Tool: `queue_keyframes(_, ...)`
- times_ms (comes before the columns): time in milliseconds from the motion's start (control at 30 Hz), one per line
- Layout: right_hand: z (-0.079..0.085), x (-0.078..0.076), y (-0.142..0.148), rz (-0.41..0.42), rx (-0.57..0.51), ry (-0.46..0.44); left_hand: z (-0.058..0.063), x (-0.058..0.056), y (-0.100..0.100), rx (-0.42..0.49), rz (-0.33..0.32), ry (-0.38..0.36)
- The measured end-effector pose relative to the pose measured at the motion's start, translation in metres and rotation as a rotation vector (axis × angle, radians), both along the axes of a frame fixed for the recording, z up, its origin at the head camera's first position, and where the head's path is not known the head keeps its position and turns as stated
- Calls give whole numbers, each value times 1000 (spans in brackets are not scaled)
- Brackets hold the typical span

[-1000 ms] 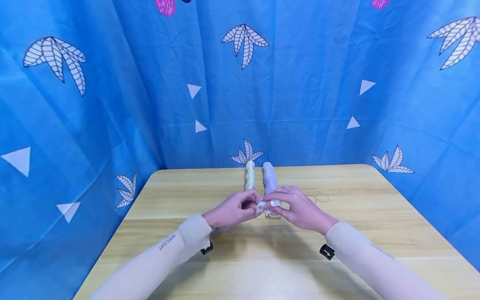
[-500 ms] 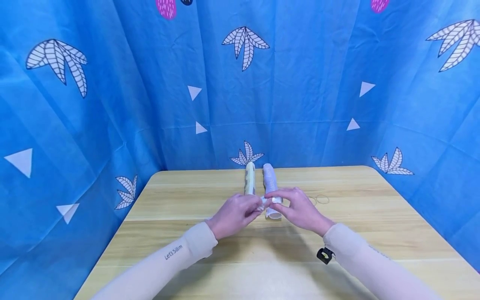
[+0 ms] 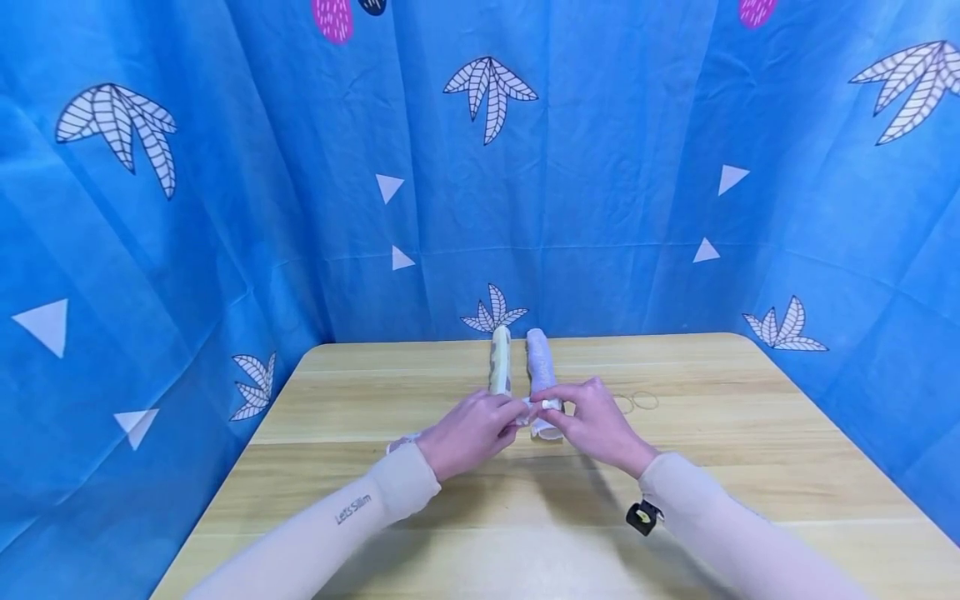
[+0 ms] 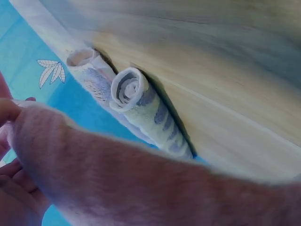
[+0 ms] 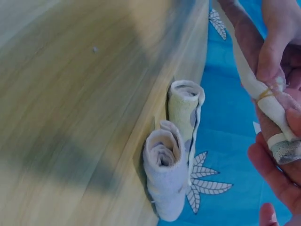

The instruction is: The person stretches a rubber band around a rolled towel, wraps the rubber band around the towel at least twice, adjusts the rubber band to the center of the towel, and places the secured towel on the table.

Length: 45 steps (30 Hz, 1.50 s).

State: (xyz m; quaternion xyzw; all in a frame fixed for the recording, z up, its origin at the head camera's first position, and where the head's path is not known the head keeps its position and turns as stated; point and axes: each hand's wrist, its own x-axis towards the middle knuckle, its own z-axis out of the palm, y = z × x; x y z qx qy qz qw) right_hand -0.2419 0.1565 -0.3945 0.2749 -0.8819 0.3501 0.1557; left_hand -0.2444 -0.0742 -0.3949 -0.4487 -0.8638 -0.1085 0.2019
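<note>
Between my hands is a third towel, a rolled length of pinkish-brown and white cloth [image 5: 273,110], held above the table. A thin tan rubber band [image 5: 266,93] lies round it in the right wrist view. My left hand [image 3: 471,429] grips the towel, its fingers bent over it. Towards the towel's end, my right hand [image 3: 596,418] pinches it between thumb and fingers. In the left wrist view the towel's long body [image 4: 117,165] crosses the foreground. Behind the hands lie a yellowish patterned rolled towel [image 3: 499,358] and a pale lilac rolled towel [image 3: 540,358], side by side.
Thin rubber bands [image 3: 643,401] lie on the wooden table [image 3: 360,383] right of the lilac roll. A blue patterned curtain [image 3: 600,167] hangs behind the table and along both sides.
My left hand has turned over and shifted slightly nearer to me, still gripping the towel. A pale bit of cloth now shows beyond the left wrist. My right hand has barely moved.
</note>
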Motion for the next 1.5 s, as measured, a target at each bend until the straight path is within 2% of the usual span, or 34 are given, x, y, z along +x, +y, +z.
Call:
queue_keyframes(133,-2,-1,-3,2,-22,-33,-1,-1,1,-26,16,-3)
queue_keyframes(267,-2,-2,-3,-8,-35,-85,-5,-2,0,-45,15,43)
queue_keyframes(433,0,-3,-1,-2,-104,-228,-11,-5,-2,-35,-11,98)
queue_keyframes(567,2,-5,4,-58,-169,-316,-16,-7,-5,0,-22,107)
queue_keyframes(633,2,-7,5,-69,-213,-357,-18,-8,-7,17,-8,84)
queue_keyframes(700,2,-8,5,-67,-259,-407,-18,-8,-7,35,13,32)
queue_keyframes(767,2,-10,5,-41,-295,-449,-17,-8,-8,59,32,-52)
queue_keyframes(833,1,-11,6,-16,-290,-447,-14,-8,-7,79,47,-151)
queue_keyframes(933,0,-11,10,42,-226,-355,-10,-9,-8,102,63,-311)
queue_keyframes(1067,0,-12,14,148,-98,-146,-4,-12,-13,158,101,-510)
queue_keyframes(1167,0,-13,17,194,40,31,0,-14,-16,201,116,-639)
queue_keyframes(1267,-1,-13,19,201,171,174,2,-17,-19,218,79,-736)
queue_keyframes(1333,-2,-14,19,196,220,238,2,-18,-20,216,51,-778)
queue_keyframes(1400,-2,-15,18,191,239,271,1,-20,-20,222,38,-813)
queue_keyframes(1500,-1,-16,15,179,235,287,1,-17,-20,248,65,-849)
